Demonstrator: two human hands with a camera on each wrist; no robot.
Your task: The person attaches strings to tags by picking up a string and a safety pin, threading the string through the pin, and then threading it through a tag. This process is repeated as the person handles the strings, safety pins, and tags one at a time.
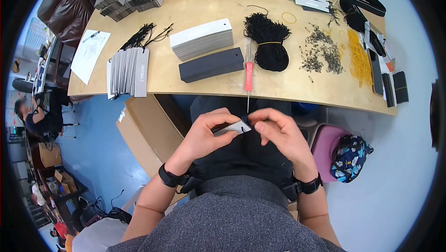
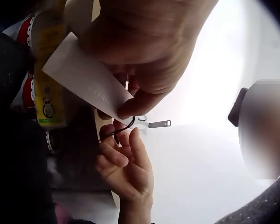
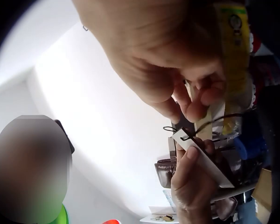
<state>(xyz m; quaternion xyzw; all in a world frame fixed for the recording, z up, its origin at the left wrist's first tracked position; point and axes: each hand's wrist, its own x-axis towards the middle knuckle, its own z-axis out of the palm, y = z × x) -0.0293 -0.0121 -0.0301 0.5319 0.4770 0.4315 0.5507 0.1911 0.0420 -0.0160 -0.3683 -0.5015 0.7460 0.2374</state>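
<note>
Our left hand [image 1: 204,133] pinches a flat, oblong white tag [image 2: 86,75]; beside it, our right hand [image 1: 284,135] bends near thin black cord [image 3: 224,116], its grip unclear.

In the head view, bright, fairly even light covers the wooden tabletop [image 1: 213,1] — detail is mostly crisp, though the wide lens bows straight lines and fades to black at the sides. Both wrist views are softer and higher in contrast: a white background [image 2: 210,154] glares, washed out, leaving the near left hand [image 2: 149,42] and right hand [image 3: 149,51] shaded. Smooth oval blurs [image 2: 263,130] mask part of each.
</note>
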